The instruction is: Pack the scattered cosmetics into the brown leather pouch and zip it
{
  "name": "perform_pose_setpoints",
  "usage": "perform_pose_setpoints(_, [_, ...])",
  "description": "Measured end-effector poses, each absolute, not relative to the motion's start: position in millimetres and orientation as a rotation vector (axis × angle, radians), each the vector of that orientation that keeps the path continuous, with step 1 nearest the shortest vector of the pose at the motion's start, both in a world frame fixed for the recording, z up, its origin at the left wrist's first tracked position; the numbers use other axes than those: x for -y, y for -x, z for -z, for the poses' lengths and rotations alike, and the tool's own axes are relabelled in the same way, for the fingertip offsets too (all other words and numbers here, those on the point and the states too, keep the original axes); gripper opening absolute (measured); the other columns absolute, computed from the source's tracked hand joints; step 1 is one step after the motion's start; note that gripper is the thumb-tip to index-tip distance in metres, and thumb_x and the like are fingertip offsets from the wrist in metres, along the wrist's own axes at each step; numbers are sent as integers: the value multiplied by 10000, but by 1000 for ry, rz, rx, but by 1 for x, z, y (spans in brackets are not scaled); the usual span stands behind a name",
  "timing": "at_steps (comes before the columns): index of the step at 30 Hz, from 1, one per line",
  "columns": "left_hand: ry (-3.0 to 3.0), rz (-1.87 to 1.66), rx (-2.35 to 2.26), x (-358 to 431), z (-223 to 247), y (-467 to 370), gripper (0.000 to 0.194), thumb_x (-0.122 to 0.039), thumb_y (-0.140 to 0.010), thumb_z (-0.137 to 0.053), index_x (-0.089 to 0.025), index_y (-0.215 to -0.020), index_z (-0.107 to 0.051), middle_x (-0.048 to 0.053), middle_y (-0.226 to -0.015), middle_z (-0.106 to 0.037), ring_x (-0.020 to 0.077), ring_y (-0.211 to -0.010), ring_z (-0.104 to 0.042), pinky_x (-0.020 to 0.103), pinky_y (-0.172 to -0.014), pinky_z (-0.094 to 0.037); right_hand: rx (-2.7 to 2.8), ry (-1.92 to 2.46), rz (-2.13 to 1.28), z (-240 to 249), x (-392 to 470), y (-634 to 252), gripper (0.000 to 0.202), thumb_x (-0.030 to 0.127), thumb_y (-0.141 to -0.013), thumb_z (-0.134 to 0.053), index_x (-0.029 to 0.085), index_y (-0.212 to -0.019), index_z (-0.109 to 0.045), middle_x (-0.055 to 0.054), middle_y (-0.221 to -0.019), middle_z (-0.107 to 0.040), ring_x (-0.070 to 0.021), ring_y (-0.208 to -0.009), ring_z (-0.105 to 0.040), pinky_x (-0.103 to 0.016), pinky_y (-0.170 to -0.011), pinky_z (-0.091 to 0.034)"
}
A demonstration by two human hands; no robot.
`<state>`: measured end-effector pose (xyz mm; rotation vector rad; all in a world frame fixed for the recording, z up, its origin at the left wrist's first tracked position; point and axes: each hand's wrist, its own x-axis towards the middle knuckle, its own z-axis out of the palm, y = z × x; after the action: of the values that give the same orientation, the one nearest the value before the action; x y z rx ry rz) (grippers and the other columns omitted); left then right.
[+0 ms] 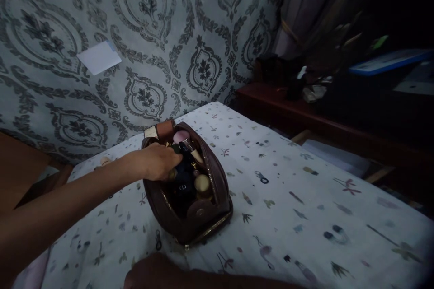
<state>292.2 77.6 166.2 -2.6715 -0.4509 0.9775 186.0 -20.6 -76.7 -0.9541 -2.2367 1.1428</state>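
A brown makeup bag [217,169] lies unzipped on the patterned bed sheet. My left hand [159,161] reaches in over its left side with the fingers curled down among the contents; whatever they grip is hidden. Beside those fingers are a dark item with a pale logo [183,188], a round gold-topped container [202,184], a pink makeup sponge [181,136] and a tube with a shiny cap [193,148]. At the bottom edge, below the bag, my right hand [152,271] is dark in shadow. Its fingers cannot be made out.
The white printed sheet [271,216] covers the bed, which meets a damask-papered wall [183,31]. A white card [99,58] is on that wall. To the right stand a reddish-brown desk [264,95] with small objects and an open drawer [334,158].
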Motion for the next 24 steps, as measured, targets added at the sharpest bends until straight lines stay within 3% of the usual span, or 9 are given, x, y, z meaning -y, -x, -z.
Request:
perform_pose_setpoints(6, [2627, -1010, 422, -79, -170, -292, 475, -281, -836, -596, -156, -1288, -524, 160, -1133, -705, 315, -1052, -681, 361, -833, -508, 2157, 931, -1131, 85, 20, -182, 109, 181, -799, -673, 196, -692, -673, 33, -738, -722, -149, -734, -665, -196, -590, -434])
perform_pose_setpoints(9, [2700, -990, 455, -83, -169, -290, 409, -267, -866, -566, -154, -1255, -516, 154, -1125, -697, 294, -1046, -676, 342, -846, -505, 2149, 903, -1133, 89, 20, -182, 123, 171, -792, -676, 192, -671, -670, 38, -704, -709, -145, -711, -655, -192, -577, -425])
perform_pose_setpoints(13, [2787, -910, 566, -88, -163, -288, 313, -260, -902, -535, -131, -1186, -509, 155, -1058, -707, 282, -990, -685, 319, -807, -504, 2140, 900, -1127, 90, 22, -184, 116, 181, -798, -684, 197, -683, -671, 42, -753, -728, -141, -745, -665, -187, -587, -430])
perform_pose_setpoints(18, [2824, -813, 635, -89, -153, -289, 421, -301, -936, -532, -79, -1278, -422, 187, -1107, -698, 285, -994, -689, 321, -781, -505, 2219, 931, -1131, 91, 23, -183, 65, 159, -817, -679, 165, -753, -689, 3, -872, -759, -143, -789, -684, -196, -627, -456])
perform_pose_setpoints(21, [2819, -786, 643, -87, -152, -290, 415, -321, -914, -582, -91, -1240, -470, 182, -1075, -708, 299, -974, -691, 326, -751, -495, 2270, 959, -1105, 90, 22, -179, 73, 126, -803, -674, 149, -736, -691, -35, -887, -768, -165, -784, -690, -214, -606, -457])
perform_pose_setpoints(24, [2807, -784, 652, -86, -163, -290, 291, -384, -913, -587, -144, -1075, -565, 128, -964, -717, 277, -881, -688, 309, -691, -466, 2266, 989, -1102, 88, 21, -176, 88, 82, -775, -681, 146, -715, -693, -39, -853, -772, -160, -730, -689, -210, -579, -446])
